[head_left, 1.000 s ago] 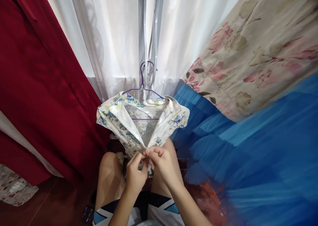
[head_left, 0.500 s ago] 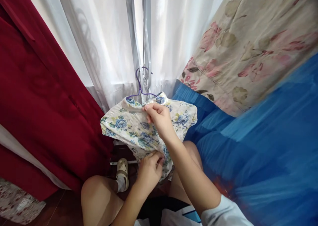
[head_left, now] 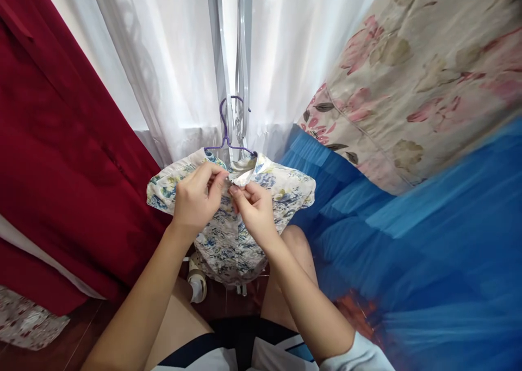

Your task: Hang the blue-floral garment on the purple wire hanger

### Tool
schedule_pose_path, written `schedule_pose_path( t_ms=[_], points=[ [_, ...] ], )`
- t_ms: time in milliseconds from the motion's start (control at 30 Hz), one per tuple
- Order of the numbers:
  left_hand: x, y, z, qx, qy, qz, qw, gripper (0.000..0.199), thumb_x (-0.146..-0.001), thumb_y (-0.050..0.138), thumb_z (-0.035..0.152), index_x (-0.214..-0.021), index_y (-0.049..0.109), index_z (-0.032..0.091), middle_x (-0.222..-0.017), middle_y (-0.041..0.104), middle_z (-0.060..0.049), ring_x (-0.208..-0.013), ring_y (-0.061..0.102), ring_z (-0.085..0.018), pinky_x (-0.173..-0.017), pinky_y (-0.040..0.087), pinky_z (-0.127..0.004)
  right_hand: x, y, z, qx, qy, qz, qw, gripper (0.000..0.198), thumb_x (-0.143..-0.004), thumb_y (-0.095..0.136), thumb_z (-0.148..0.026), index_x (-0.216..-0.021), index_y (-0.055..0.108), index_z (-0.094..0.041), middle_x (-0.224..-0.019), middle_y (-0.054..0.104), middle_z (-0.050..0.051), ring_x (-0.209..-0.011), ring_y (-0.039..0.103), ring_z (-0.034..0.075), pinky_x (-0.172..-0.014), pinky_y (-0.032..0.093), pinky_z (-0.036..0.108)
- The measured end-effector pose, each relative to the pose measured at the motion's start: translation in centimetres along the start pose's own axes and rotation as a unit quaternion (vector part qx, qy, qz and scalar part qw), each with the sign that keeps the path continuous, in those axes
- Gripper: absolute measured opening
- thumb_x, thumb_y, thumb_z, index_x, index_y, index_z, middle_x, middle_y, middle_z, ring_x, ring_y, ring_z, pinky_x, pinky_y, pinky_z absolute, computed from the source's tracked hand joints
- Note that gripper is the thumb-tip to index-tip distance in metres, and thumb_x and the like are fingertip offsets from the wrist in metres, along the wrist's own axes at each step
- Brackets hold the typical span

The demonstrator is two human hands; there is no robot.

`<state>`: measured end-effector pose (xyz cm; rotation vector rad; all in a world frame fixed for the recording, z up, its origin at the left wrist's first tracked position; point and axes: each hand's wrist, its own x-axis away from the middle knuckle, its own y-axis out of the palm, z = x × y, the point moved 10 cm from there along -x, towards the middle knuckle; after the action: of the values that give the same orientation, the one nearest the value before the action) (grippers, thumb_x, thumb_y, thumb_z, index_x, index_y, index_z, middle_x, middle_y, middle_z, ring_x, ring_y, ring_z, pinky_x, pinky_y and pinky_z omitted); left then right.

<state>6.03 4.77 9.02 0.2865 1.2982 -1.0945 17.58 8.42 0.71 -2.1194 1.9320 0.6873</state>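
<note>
A white shirt [head_left: 228, 235] with blue and yellow flowers hangs from a purple hanger [head_left: 225, 137] in front of me. My left hand [head_left: 199, 199] pinches the left edge of its front opening just below the collar. Close beside it, my right hand [head_left: 255, 208] pinches the right edge at the collar, thumb against fingers. Between my fingertips the collar fabric is bunched, and whatever small fastener may be there is too small to make out. The lower part of the shirt falls between my knees.
Behind the hanger are white curtains [head_left: 163, 50] and a grey metal post [head_left: 242, 44]. Dark red cloth [head_left: 61, 142] hangs on the left. On the right are a beige floral garment [head_left: 391, 88] and blue tulle [head_left: 428, 251]. My foot wears a beige clog [head_left: 196, 276] on the tiled floor.
My left hand has risen from the lower front of the shirt to the collar. The right hand has shifted slightly down, and the shirt now faces me with its neck spread.
</note>
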Motion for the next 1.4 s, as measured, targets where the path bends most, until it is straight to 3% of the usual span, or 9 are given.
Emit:
schedule_pose_path(
  t_ms=[133, 333, 467, 667, 900, 1033, 1133, 1300, 1400],
  points=[
    [-0.5, -3.8, -5.0, 0.048, -0.110, 0.135, 0.984, 0.021, -0.096, 0.053, 0.035, -0.092, 0.060, 0.017, -0.074, 0.062, -0.001, -0.064, 0.061, -0.011, -0.063, 0.050, -0.022, 1.2, -0.8, 3.7, 0.028, 0.038, 0.001, 0.999, 0.031, -0.091, 0.059, -0.039, -0.069, 0.049, -0.019, -0.051, 0.047, -0.005, -0.046, 0.039, 0.009, -0.048, 0.029, 0.023],
    [4.8, -10.3, -20.4, 0.062, -0.265, 0.334, 0.903, 0.022, -0.092, 0.055, 0.033, -0.078, 0.054, 0.016, -0.071, 0.056, 0.000, -0.068, 0.056, -0.011, -0.069, 0.047, -0.023, 5.6, -3.2, 6.8, 0.055, 0.109, -0.003, 0.992, 0.032, -0.090, 0.060, -0.038, -0.067, 0.051, -0.019, -0.050, 0.049, -0.004, -0.045, 0.038, 0.009, -0.048, 0.028, 0.023],
    [12.9, -3.9, -26.1, 0.117, -0.437, 0.211, 0.866, 0.034, -0.089, 0.050, 0.038, -0.063, 0.045, 0.017, -0.057, 0.045, 0.004, -0.052, 0.042, -0.009, -0.055, 0.038, -0.022, 7.6, -5.0, 7.9, 0.052, 0.134, 0.026, 0.989, 0.031, -0.090, 0.059, -0.038, -0.066, 0.052, -0.019, -0.050, 0.050, -0.003, -0.047, 0.041, 0.010, -0.049, 0.030, 0.024],
    [18.1, 6.7, -16.9, 0.209, -0.411, -0.002, 0.887, 0.035, -0.084, 0.062, 0.047, -0.070, 0.057, 0.016, -0.066, 0.057, -0.001, -0.065, 0.055, -0.014, -0.064, 0.044, -0.025, 11.9, -10.1, 14.0, 0.112, 0.218, 0.083, 0.966, 0.035, -0.088, 0.056, -0.038, -0.060, 0.052, -0.019, -0.050, 0.050, -0.002, -0.049, 0.042, 0.012, -0.052, 0.032, 0.025],
    [13.4, 4.7, -2.6, 0.224, -0.234, -0.043, 0.945, 0.009, -0.095, 0.053, 0.024, -0.088, 0.056, 0.020, -0.079, 0.055, 0.000, -0.072, 0.053, -0.013, -0.068, 0.043, -0.024, 15.8, -5.8, 12.7, 0.182, 0.231, -0.125, 0.948, 0.046, -0.068, 0.079, -0.031, -0.111, 0.066, -0.018, -0.094, 0.068, 0.004, -0.082, 0.059, 0.019, -0.077, 0.045, 0.029],
    [11.9, 5.0, 2.4, 0.236, -0.168, -0.115, 0.950, 0.008, -0.094, 0.054, 0.022, -0.088, 0.059, 0.021, -0.085, 0.058, -0.003, -0.082, 0.056, -0.016, -0.078, 0.045, -0.028, 14.7, -1.9, 6.7, 0.084, 0.162, -0.175, 0.968, 0.019, -0.071, 0.075, -0.023, -0.088, 0.069, -0.018, -0.095, 0.064, 0.003, -0.088, 0.055, 0.020, -0.080, 0.044, 0.029],
    [12.2, 6.5, 3.5, 0.269, -0.183, -0.199, 0.925, 0.019, -0.096, 0.052, 0.036, -0.094, 0.064, 0.021, -0.104, 0.058, -0.008, -0.102, 0.055, -0.022, -0.093, 0.044, -0.034, 14.3, -2.1, 4.9, 0.003, 0.189, -0.135, 0.973, 0.008, -0.072, 0.061, -0.013, -0.066, 0.058, -0.017, -0.066, 0.049, -0.002, -0.063, 0.042, 0.012, -0.059, 0.035, 0.024],
    [18.5, 10.3, 4.0, 0.411, -0.294, -0.362, 0.784, 0.043, -0.095, 0.044, 0.054, -0.118, 0.059, 0.021, -0.109, 0.063, -0.009, -0.103, 0.059, -0.025, -0.092, 0.047, -0.035, 13.3, -6.8, 2.6, 0.002, 0.176, -0.084, 0.981, 0.006, -0.069, 0.055, -0.013, -0.066, 0.055, -0.018, -0.062, 0.047, -0.002, -0.057, 0.038, 0.012, -0.053, 0.031, 0.024],
    [22.1, 10.8, 3.1, 0.370, -0.337, -0.368, 0.783, 0.036, -0.088, 0.060, 0.051, -0.109, 0.065, 0.022, -0.104, 0.067, -0.007, -0.102, 0.060, -0.026, -0.092, 0.048, -0.034, 11.1, -10.9, -0.3, 0.053, 0.126, -0.045, 0.990, 0.013, -0.071, 0.060, -0.016, -0.062, 0.051, -0.018, -0.058, 0.045, -0.003, -0.053, 0.037, 0.011, -0.049, 0.029, 0.023]
  ],
)
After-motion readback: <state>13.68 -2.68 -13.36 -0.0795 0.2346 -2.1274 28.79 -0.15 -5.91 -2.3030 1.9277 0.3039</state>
